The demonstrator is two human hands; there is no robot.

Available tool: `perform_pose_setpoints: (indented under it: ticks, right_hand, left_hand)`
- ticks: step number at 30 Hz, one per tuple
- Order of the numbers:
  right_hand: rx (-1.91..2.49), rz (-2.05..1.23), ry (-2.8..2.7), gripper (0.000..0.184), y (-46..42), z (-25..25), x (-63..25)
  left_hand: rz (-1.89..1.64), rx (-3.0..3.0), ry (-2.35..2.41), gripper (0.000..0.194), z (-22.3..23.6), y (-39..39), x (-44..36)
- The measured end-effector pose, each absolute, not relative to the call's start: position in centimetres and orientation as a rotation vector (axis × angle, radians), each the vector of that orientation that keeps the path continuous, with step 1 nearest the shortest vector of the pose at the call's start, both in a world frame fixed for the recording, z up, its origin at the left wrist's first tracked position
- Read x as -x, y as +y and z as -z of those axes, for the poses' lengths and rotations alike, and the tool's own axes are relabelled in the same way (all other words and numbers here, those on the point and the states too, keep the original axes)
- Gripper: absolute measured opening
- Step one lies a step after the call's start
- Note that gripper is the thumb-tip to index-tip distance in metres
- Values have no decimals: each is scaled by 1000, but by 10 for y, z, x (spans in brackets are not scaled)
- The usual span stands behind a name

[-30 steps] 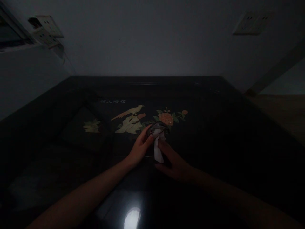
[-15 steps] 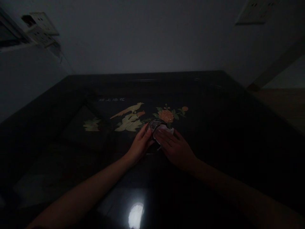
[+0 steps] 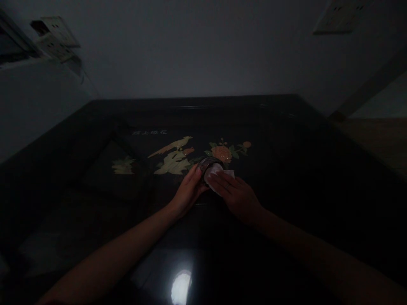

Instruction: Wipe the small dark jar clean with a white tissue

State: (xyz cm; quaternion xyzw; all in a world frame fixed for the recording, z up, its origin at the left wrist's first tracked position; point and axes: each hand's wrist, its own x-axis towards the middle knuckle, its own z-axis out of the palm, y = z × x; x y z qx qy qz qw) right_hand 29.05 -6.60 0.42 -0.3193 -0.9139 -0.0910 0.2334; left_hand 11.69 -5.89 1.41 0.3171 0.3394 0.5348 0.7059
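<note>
In the dim head view, my left hand [image 3: 187, 191] is wrapped around the left side of a dark, glossy, rounded vessel [image 3: 209, 161]. It looks like glass and lies tilted, its round rim facing right toward me; the exact kind cannot be made out. My right hand [image 3: 239, 195] presses a white tissue or thin cloth [image 3: 212, 173] into the vessel's mouth with its fingers. One corner of the white piece sticks up past the fingers. Both hands are above a glossy black tabletop [image 3: 273, 237], near its inlaid flower design [image 3: 221, 153].
An inlaid bird [image 3: 174, 145] and pale characters decorate the tabletop to the left. The table's far edge meets a grey wall [image 3: 197, 55]. Wall sockets [image 3: 59, 31] are at upper left, with another pair of sockets [image 3: 338, 17] at upper right. A bright reflection shows near the front.
My right hand and the white piece have shifted slightly right, and the piece bunches differently in the vessel's mouth. My left hand keeps its hold, almost still.
</note>
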Motion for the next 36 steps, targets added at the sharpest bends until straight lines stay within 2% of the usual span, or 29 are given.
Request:
perform_pose_setpoints:
  ticks: [8,11,14,19,25,32,36]
  right_hand:
    - [866,-597,-2159,37,-83,-14,-275]
    - [885,-738,-2077,37,-88,-15,-274]
    - [865,-619,-2183,42,-87,-10,-275]
    - [906,-237,-2448,48,-78,-6,-278]
    - [933,184,-2565,43,-68,-10,-288]
    - [929,175,-2558,44,-67,-9,-291]
    - [930,-72,-2470,50,-71,-8,-284]
  left_hand:
    - [-1169,-765,862,49,-6,-60,-114]
    - [-1170,-799,911,52,-4,-61,-114]
    - [-1163,-768,933,52,-5,-61,-114]
    - [-1171,-711,876,49,-9,-60,-115]
    - [-1170,-709,806,40,-16,-60,-117]
    - [-1161,-724,796,39,-17,-60,-117]
    - [-1150,-711,843,44,-12,-60,-116]
